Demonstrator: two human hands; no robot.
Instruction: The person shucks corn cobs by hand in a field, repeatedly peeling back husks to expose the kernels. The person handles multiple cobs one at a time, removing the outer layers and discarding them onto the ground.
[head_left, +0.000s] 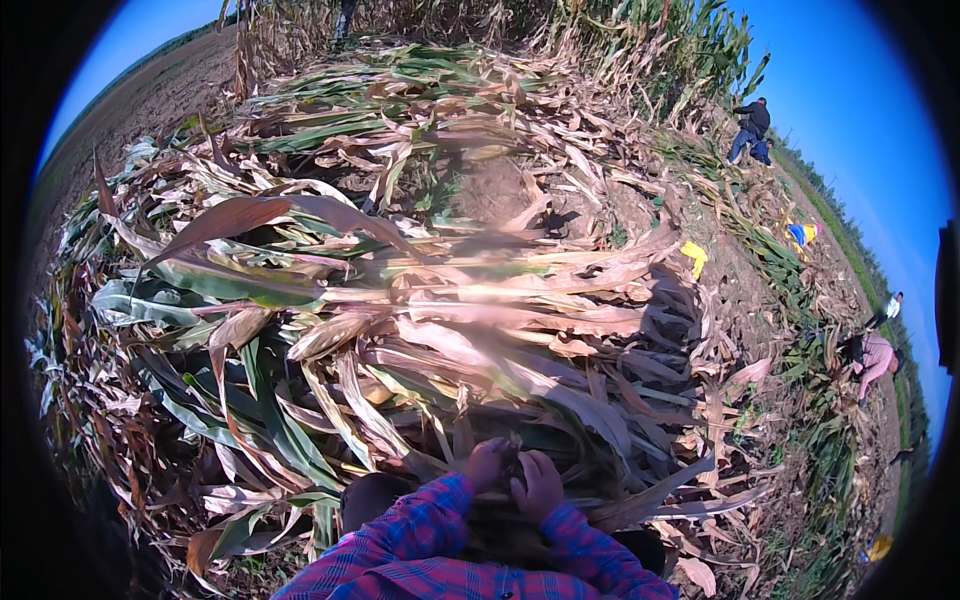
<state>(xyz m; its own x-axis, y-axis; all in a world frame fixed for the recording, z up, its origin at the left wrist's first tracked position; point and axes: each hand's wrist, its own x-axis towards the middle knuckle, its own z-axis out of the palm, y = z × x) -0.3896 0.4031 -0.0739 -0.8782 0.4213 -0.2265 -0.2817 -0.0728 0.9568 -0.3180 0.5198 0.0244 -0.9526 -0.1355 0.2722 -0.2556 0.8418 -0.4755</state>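
Observation:
My left hand (486, 463) and my right hand (538, 486) meet low in the view, in front of my body. Between them is a small brownish corn ear (511, 451), mostly hidden by my fingers; its tip points away from me. My right thumb and fingers curve against its side. Just beyond my hands lies a thick layer of cut corn stalks (480, 292) with dry, pale leaves and some green ones. A corn ear in its husk (334, 336) rests among them, left of centre. Another husked-over ear (241, 328) lies farther left.
Standing corn (600, 45) rises at the far side. Bare soil (491, 187) shows between the rows of cut stalks. Yellow bags (694, 259) lie at the right. One person (752, 127) is near the standing corn; another person (876, 358) bends over at the far right.

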